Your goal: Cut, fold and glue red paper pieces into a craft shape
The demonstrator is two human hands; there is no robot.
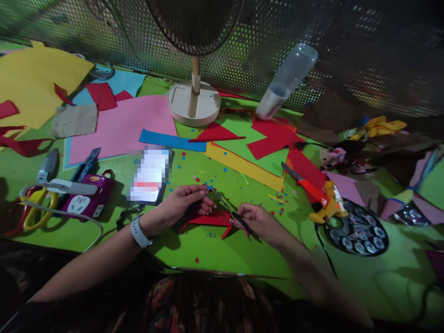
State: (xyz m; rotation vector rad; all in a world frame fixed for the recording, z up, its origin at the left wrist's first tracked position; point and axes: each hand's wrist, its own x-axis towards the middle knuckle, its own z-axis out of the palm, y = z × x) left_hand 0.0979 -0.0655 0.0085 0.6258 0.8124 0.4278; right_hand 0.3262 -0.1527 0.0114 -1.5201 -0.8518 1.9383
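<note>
Near the front of the green table, my right hand (255,219) is closed around a slim black-handled tool with a thin metal shaft (223,202), its tip pointing up and left. My left hand (189,201) has thumb and forefinger pinched together close to that tip. Whatever sits between those fingers is too small to make out. A red felt-like piece (208,219) lies below both hands, partly covered by them. Tiny blue and red squares are scattered on the table around and beyond the fingers. A phone (149,175) with a lit, blurred screen rests left of my left hand.
Scissors with yellow handles (40,210) and a purple box (90,196) stand at left. A fan base (193,104) and tilted clear bottle (287,81) are at the back. Coloured sheets, including a yellow strip (246,167), lie beyond. An orange-yellow glue gun (328,203) touches a round black tray (360,231).
</note>
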